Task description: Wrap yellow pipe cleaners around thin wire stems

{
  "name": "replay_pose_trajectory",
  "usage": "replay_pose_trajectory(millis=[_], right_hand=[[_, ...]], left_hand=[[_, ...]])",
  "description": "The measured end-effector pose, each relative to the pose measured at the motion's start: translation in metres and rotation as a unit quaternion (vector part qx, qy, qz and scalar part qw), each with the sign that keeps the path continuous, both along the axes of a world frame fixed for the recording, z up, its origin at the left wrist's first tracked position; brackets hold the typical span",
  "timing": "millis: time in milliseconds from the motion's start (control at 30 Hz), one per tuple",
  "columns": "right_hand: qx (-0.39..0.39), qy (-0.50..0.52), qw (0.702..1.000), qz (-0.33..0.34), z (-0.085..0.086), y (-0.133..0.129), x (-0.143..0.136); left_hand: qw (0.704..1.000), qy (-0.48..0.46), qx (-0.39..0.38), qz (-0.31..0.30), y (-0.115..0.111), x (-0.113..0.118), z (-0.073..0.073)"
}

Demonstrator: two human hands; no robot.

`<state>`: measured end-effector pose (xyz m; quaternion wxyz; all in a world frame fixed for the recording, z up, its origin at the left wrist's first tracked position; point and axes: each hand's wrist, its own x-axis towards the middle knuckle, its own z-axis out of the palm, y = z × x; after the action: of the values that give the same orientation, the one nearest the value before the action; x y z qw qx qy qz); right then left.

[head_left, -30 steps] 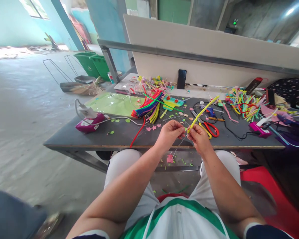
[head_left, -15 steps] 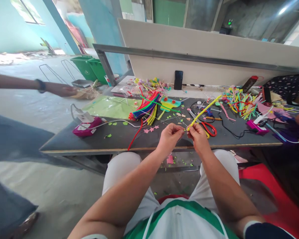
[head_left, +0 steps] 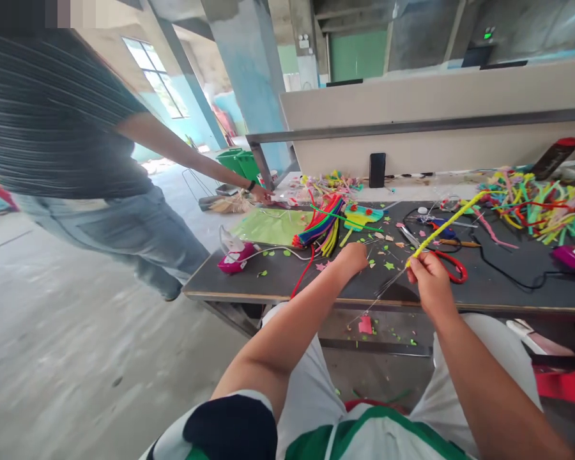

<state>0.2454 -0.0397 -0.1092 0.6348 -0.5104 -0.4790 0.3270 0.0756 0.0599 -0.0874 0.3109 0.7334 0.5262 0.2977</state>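
Observation:
In my right hand [head_left: 431,278] a long yellow pipe cleaner [head_left: 443,227] is pinched near its lower end; it slants up to the right over the table. Thin wire-like strands [head_left: 388,284] run down and left from just below that hand. My left hand [head_left: 355,260] rests low over the tabletop among fine wires and paper scraps. Its fingers are curled under, so what they hold is hidden. Red-handled scissors [head_left: 454,267] lie behind my right hand. Left of centre is a bundle of coloured pipe cleaners [head_left: 320,223], with a loose red one [head_left: 303,278] hanging toward the edge.
A phone [head_left: 377,170] leans on the white board. Piled pipe-cleaner pieces [head_left: 539,204] lie at right. A magenta power block [head_left: 237,258] and a green sheet [head_left: 273,226] sit at left. Another person's hand [head_left: 262,193] reaches to the table's far left corner.
My hands have moved apart; the left went to the scraps on the tabletop, while the right keeps the yellow pipe cleaner. My view turned left, and the other person shows more fully.

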Motion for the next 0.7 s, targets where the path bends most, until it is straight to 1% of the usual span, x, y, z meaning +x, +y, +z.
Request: replay_pose_trajectory(millis=[33, 100, 133, 200, 267, 333, 367, 433, 500, 567, 700], right_hand=[[0.000, 0.003, 1.000, 0.003, 0.001, -0.001, 0.001], [0.000, 0.006, 1.000, 0.005, 0.003, -0.002, 0.002], [0.000, 0.007, 1.000, 0.005, 0.004, -0.002, 0.003], [0.001, 0.018, 1.000, 0.010, 0.004, -0.001, 0.003], [0.002, 0.042, 0.999, 0.018, 0.004, -0.001, 0.001], [0.002, 0.059, 0.998, 0.030, 0.003, 0.000, 0.000], [0.002, 0.061, 0.997, 0.037, 0.002, 0.001, -0.001], [0.000, 0.058, 0.997, 0.043, 0.002, 0.001, -0.002], [-0.003, 0.058, 0.997, 0.044, 0.003, 0.001, -0.003], [-0.007, 0.063, 0.997, 0.049, 0.005, 0.000, -0.003], [-0.009, 0.072, 0.996, 0.056, 0.009, 0.000, -0.004]], left_hand=[[0.999, 0.034, 0.015, 0.005, 0.005, -0.004, 0.003], [0.994, 0.092, 0.049, 0.028, 0.014, -0.021, 0.013], [0.990, 0.117, 0.063, 0.045, 0.019, -0.032, 0.020], [0.978, 0.164, 0.088, 0.098, 0.030, -0.060, 0.034], [0.962, 0.205, 0.097, 0.152, 0.043, -0.089, 0.050], [0.948, 0.237, 0.103, 0.186, 0.056, -0.110, 0.063], [0.943, 0.251, 0.103, 0.194, 0.062, -0.117, 0.068], [0.937, 0.271, 0.102, 0.195, 0.072, -0.123, 0.074], [0.937, 0.283, 0.102, 0.180, 0.078, -0.120, 0.074], [0.940, 0.288, 0.098, 0.154, 0.079, -0.112, 0.068], [0.945, 0.302, 0.066, 0.103, 0.068, -0.095, 0.043]])
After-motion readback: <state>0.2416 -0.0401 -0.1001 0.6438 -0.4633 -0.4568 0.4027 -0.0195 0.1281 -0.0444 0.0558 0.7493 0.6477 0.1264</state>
